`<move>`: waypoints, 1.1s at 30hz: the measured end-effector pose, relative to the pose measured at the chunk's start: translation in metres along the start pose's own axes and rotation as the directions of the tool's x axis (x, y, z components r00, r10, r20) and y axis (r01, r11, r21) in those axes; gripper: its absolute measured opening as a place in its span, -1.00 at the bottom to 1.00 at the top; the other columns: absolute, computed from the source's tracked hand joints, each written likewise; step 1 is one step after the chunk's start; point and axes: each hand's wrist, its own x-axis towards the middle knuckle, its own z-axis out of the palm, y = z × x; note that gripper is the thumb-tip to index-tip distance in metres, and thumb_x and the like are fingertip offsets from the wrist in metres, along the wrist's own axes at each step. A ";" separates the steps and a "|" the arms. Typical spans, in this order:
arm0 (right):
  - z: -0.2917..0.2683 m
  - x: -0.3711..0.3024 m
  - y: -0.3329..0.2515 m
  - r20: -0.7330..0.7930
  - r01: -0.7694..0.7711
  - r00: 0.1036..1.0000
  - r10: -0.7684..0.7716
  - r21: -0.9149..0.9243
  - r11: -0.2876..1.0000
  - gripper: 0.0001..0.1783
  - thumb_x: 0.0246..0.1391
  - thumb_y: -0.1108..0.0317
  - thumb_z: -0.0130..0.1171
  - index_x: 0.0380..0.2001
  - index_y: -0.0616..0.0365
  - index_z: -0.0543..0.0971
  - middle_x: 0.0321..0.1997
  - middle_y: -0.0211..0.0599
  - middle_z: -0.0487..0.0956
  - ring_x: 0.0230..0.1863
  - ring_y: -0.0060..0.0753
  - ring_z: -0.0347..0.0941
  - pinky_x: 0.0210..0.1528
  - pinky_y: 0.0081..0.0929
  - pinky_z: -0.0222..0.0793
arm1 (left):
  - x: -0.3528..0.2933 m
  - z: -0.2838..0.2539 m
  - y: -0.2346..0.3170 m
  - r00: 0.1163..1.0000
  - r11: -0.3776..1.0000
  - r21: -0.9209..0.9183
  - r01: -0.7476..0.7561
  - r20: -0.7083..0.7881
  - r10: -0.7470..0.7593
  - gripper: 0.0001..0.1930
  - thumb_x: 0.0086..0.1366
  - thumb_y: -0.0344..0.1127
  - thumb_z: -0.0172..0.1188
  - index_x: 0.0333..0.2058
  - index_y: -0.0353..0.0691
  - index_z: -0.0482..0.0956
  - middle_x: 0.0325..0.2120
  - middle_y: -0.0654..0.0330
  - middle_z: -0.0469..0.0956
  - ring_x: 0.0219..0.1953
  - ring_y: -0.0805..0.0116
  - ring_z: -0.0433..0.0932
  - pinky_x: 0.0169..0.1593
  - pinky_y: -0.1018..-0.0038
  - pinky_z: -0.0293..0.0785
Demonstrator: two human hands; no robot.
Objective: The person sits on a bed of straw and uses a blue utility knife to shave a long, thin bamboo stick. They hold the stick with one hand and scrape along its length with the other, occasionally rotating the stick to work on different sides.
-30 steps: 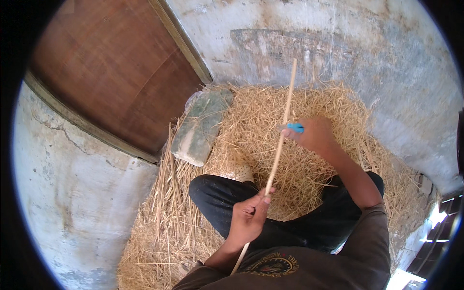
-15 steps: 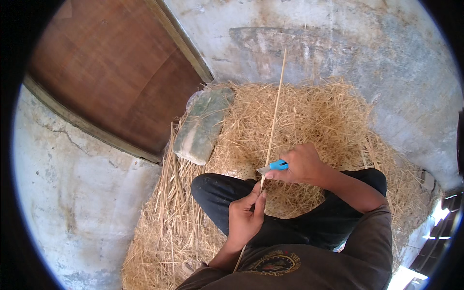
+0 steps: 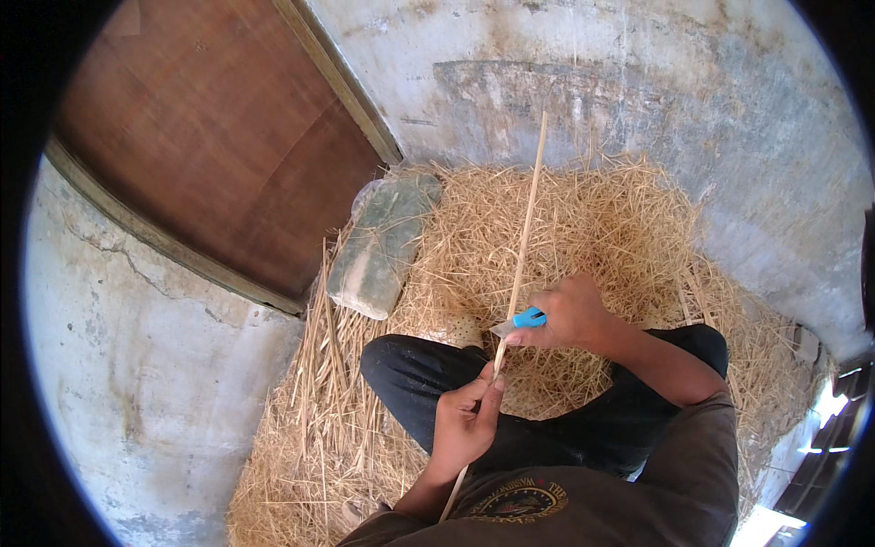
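Person seated cross-legged on a heap of dry straw [image 3: 620,228] spread over a concrete floor [image 3: 146,365]. Left hand [image 3: 465,424] is closed around a long thin pale stick [image 3: 521,255], fingers and thumb pinching it low down, near the lap; the stick's lower end runs on past the wrist toward the dark shirt [image 3: 583,501]. From that grip the stick rises at a slight tilt, away from the body, its far tip reaching past the straw to the grey wall [image 3: 638,82]. Right hand [image 3: 574,314] is wrapped tight round a small knife with a blue handle [image 3: 527,318]; the short blade sits against the stick just above the left thumb, touching or all but touching it — hard to tell which. Hands near each other, not touching. Black trousers [image 3: 410,374], the knee pointing left. Beside that knee, on the straw's edge, lies a greenish-grey plastic-wrapped bundle [image 3: 383,246], long and flat, one end close to the frame of a brown wooden door [image 3: 210,137]. A few longer stalks lie loose on the straw beside the bundle.
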 end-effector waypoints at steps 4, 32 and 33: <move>-0.008 0.010 0.016 0.058 -0.094 0.994 0.093 0.019 0.995 -0.24 -0.22 -0.50 0.10 -0.82 0.07 0.44 -0.89 -0.34 0.28 -0.82 -0.27 0.31 -0.74 -0.33 0.19 | -0.007 -0.004 0.008 0.999 1.000 -0.005 -0.003 0.042 0.003 -0.73 0.31 -0.45 0.08 -0.04 -0.39 0.51 -0.58 0.49 0.36 -0.53 0.76 0.19 -0.47 0.76 0.16; -0.016 0.003 0.030 0.096 -0.238 0.970 0.222 0.225 0.945 -0.31 -0.07 -0.36 0.10 -0.76 0.11 0.46 -0.84 -0.27 0.34 -0.76 -0.36 0.35 -0.64 -0.37 0.26 | 0.022 -0.014 -0.004 0.945 0.857 -0.398 0.326 0.133 -0.298 -0.67 0.41 -0.22 -0.05 0.01 -0.27 0.49 -0.79 0.45 0.20 -0.78 0.72 0.12 -0.72 0.72 0.02; -0.021 0.000 0.005 0.150 -0.194 0.974 0.169 0.170 0.966 -0.30 -0.12 -0.40 0.10 -0.75 0.10 0.50 -0.82 -0.26 0.39 -0.74 -0.30 0.40 -0.63 -0.32 0.29 | 0.026 -0.012 -0.007 0.957 0.842 -0.457 0.288 0.158 -0.242 -0.66 0.41 -0.19 -0.06 0.01 -0.28 0.47 -0.82 0.39 0.19 -0.82 0.68 0.13 -0.77 0.70 0.00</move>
